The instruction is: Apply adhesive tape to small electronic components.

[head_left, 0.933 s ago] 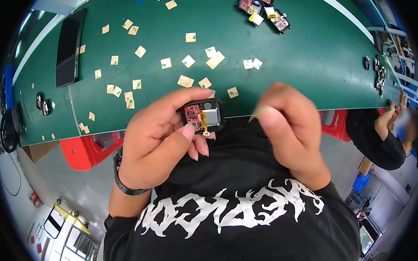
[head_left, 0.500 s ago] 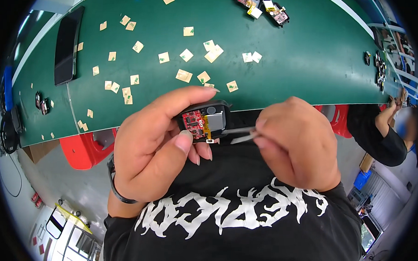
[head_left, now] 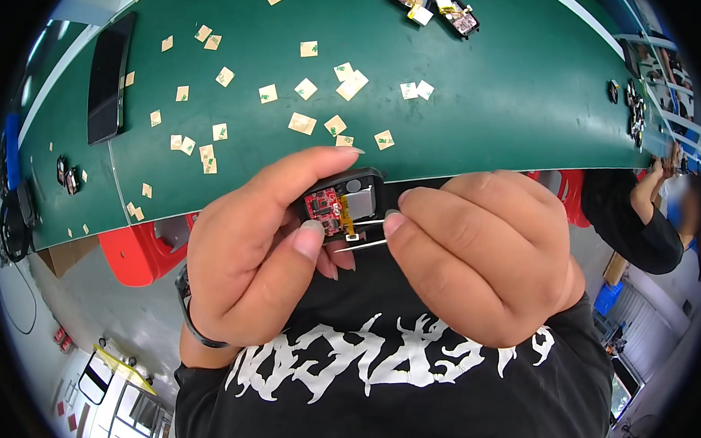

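Between the thumb and fingers of my left hand (head_left: 245, 250) is a small black device housing (head_left: 373, 181), tilted toward me. Inside it show a red circuit board (head_left: 324, 209), a silver square part (head_left: 359, 204) and an orange flex cable (head_left: 346, 217) with a small white end (head_left: 352, 237). My right hand (head_left: 481, 250) is closed on metal tweezers (head_left: 369, 246). The tips are apart, one on each side of the cable's white end; whether they touch it I cannot tell. My right fingers hide the rear of the tweezers.
Many beige adhesive squares (head_left: 302, 123) lie scattered over the green table (head_left: 494, 85). More opened black devices (head_left: 456, 18) rest at its far edge, and a dark flat slab (head_left: 111, 79) at the left. Red stools (head_left: 137, 252) stand below. Another person (head_left: 636, 213) sits at the right.
My right hand has moved left and turned, bringing the tweezers across the housing's lower right edge near the cable's white end. My left hand keeps the device in nearly the same place.
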Tool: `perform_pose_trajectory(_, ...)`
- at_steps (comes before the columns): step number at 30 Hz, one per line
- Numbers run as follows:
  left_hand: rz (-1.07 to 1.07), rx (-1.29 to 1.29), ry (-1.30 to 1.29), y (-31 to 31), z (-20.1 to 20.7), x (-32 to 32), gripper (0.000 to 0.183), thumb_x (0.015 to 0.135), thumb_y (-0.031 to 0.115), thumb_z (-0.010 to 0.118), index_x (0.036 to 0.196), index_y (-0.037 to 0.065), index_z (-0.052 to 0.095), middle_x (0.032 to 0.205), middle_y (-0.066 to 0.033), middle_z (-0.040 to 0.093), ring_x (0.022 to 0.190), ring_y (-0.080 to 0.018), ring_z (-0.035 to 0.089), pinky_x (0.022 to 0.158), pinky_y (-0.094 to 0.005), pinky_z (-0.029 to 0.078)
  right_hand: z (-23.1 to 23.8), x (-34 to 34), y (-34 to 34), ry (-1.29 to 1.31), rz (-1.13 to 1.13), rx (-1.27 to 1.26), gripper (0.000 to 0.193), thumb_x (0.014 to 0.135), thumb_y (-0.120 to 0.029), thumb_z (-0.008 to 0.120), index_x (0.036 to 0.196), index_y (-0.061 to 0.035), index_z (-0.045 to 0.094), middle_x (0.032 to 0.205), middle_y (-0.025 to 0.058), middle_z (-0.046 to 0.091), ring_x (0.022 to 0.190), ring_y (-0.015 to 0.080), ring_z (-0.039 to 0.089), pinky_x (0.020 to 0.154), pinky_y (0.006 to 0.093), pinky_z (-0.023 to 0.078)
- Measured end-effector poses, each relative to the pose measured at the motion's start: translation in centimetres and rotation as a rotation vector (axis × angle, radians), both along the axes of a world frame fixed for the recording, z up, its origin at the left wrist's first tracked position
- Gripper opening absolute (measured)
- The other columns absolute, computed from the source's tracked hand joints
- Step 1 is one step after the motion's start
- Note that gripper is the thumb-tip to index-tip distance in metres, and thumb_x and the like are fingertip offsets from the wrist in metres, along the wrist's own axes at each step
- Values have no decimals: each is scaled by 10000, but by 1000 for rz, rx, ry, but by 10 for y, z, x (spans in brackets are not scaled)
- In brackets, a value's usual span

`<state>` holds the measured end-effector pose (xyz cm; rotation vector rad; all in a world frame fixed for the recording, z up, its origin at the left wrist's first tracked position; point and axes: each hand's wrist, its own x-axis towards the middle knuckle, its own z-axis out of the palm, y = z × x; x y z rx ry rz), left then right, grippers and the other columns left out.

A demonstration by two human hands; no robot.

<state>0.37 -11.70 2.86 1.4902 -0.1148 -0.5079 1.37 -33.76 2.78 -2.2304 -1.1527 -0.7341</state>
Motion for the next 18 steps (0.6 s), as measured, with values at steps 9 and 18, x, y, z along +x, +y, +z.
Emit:
perform_pose_trajectory(9, -37, -117, 60, 3, -2, 5, 505, 961, 69, 475, 1405, -165, 427, 1041, -208, 684, 734, -167, 671, 608, -269, 557, 0, -1, -3, 50, 55, 44, 212, 621, -70, 735, 777, 64, 683, 703, 145, 663, 528, 200, 578, 430, 272, 433)
perform_pose_trajectory(18, -22, -158, 128, 2, -9, 2, 494, 1010, 87, 488, 1436, -149, 403, 1059, -186, 684, 728, -161, 668, 622, -273, 578, 6, 0, -11, 167, 152, -81, 230, 634, -64, 720, 817, 68, 680, 767, 154, 671, 594, 212, 603, 443, 286, 450)
